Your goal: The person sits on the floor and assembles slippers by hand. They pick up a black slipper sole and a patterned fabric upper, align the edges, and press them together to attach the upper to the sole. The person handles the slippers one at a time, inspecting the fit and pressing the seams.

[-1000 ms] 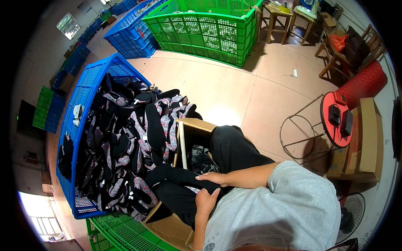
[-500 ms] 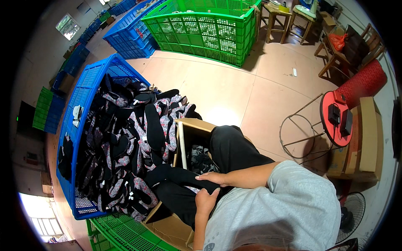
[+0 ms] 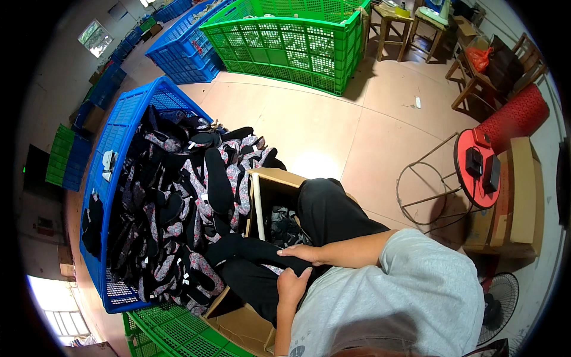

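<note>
Lying across the black-trousered lap, near the cardboard box: one black slipper, long, matt, flowered cloth showing along its lower edge. Right hand: grip closed on the slipper, thumb on top. Left hand: curled at the lower edge, thumb raised; whether it pinches, cannot tell. Handling, by judgement: light, soft, pliable, hardly slippery, not fragile; best held by both long sides. Alongside: heaped slippers, black soles, flowered fabric; blue crate, stiff plastic lattice.
</note>
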The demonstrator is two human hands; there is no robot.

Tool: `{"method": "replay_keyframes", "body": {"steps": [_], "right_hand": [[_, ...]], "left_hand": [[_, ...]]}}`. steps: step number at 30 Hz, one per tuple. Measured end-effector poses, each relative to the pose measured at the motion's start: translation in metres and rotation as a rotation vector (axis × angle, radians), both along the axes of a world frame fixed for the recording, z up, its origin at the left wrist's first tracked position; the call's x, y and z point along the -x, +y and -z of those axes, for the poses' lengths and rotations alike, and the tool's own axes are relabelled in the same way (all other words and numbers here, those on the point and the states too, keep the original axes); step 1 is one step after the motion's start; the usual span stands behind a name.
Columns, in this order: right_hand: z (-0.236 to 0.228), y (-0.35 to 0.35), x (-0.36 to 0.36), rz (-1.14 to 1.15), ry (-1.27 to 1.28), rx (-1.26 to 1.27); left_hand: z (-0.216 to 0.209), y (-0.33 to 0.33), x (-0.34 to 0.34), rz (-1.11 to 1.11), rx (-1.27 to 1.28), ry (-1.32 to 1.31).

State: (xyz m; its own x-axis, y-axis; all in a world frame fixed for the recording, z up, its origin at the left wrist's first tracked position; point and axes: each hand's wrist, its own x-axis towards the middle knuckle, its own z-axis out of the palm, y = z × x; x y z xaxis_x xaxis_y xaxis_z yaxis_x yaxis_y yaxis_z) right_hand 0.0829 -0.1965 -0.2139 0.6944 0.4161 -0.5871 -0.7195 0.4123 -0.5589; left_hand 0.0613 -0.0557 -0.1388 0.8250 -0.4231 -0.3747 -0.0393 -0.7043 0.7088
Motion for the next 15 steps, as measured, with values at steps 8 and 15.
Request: {"method": "replay_keyframes", "body": {"steps": [8,15], "right_hand": [[-0.002,-0.002,0.0,-0.004,-0.016,-0.016],[0.013,0.002,0.001,0.061,-0.018,-0.018]], "left_hand": [[0.006,0.0,0.0,0.001,-0.003,-0.017],[0.003,-0.006,-0.003,-0.008,-0.119,0.057]]}}
